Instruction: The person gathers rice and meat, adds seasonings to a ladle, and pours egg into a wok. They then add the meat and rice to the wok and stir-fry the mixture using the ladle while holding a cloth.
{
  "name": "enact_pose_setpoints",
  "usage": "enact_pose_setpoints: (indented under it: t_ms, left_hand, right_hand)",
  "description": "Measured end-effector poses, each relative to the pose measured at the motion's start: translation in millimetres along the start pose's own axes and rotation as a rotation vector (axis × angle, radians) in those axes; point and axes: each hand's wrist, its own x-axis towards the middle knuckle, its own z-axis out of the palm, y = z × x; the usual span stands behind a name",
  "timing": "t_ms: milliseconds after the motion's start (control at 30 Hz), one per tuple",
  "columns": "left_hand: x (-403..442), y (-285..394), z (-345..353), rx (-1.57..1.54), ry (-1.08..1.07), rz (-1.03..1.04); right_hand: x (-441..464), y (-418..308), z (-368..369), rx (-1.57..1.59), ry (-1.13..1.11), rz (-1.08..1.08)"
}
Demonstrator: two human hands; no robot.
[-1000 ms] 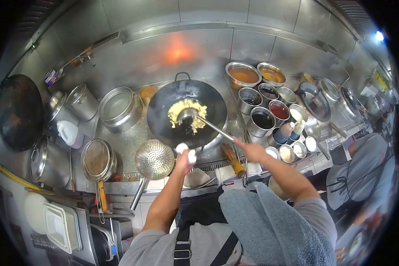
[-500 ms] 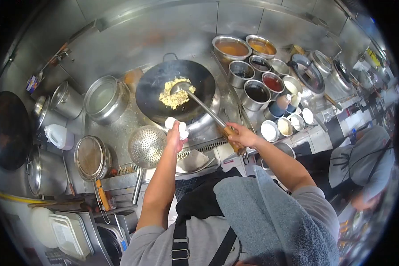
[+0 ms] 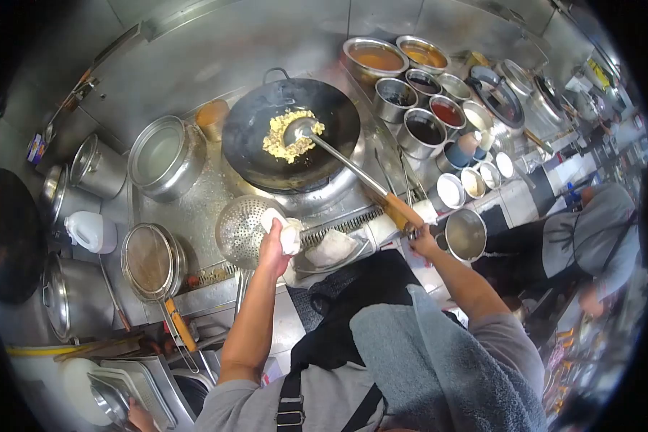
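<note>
My right hand (image 3: 423, 241) is wrapped round the wooden handle end of a long wok ladle (image 3: 349, 165). The ladle's bowl rests on the yellow, scrambled-egg-like food (image 3: 286, 147) inside a dark wok (image 3: 245, 129). A folded white cloth (image 3: 289, 236) is gripped in my left hand (image 3: 271, 250), in front of the wok and apart from its rim. Behind that cloth, a round perforated strainer (image 3: 241, 227) lies on the stove top, partly covered by the cloth and hand.
Metal pots of sauces (image 3: 421, 128) stand right of the wok. To its left are a large pot (image 3: 158, 155) and a wood-handled sieve (image 3: 147, 259). One co-worker (image 3: 590, 234) stands at right; another person's hand (image 3: 140, 416) is by a metal bowl (image 3: 109, 399) at lower left.
My right hand has drawn back towards me and to the right with the ladle handle. My left hand and the cloth sit lower. Another person's hand and a metal bowl have appeared at lower left.
</note>
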Motion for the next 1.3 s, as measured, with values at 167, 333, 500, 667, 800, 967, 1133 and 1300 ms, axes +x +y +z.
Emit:
enact_pose_setpoints:
  t_ms: [167, 333, 500, 667, 800, 967, 1133, 1300]
  left_hand:
    - [-21, -2, -11, 0.079, 0.041, -0.014]
    - [-43, 5, -20, 0.134, 0.012, 0.060]
    - [-21, -3, -15, 0.177, 0.013, 0.096]
    - [-4, -23, 34, 0.184, -0.155, 0.101]
    - [-39, -12, 81, 0.171, -0.266, 0.125]
    - [-33, -17, 92, 0.146, -0.214, 0.100]
    - [-21, -40, 127, 0.235, -0.222, 0.144]
    - [-22, -69, 139, 0.282, -0.193, 0.213]
  right_hand:
    - [-6, -17, -11, -0.193, 0.142, -0.031]
    - [-67, -61, -59, -0.537, 0.283, -0.031]
    - [-133, -20, -84, -0.455, 0.424, -0.147]
    - [-248, 29, -117, -0.469, 0.557, -0.082]
    - [-329, 55, -164, -0.533, 0.564, 0.129]
    - [-295, 87, -186, -0.681, 0.401, 0.278]
    - [-143, 106, -164, -0.871, 0.195, 0.244]
    - [-45, 68, -139, -0.848, 0.091, 0.137]
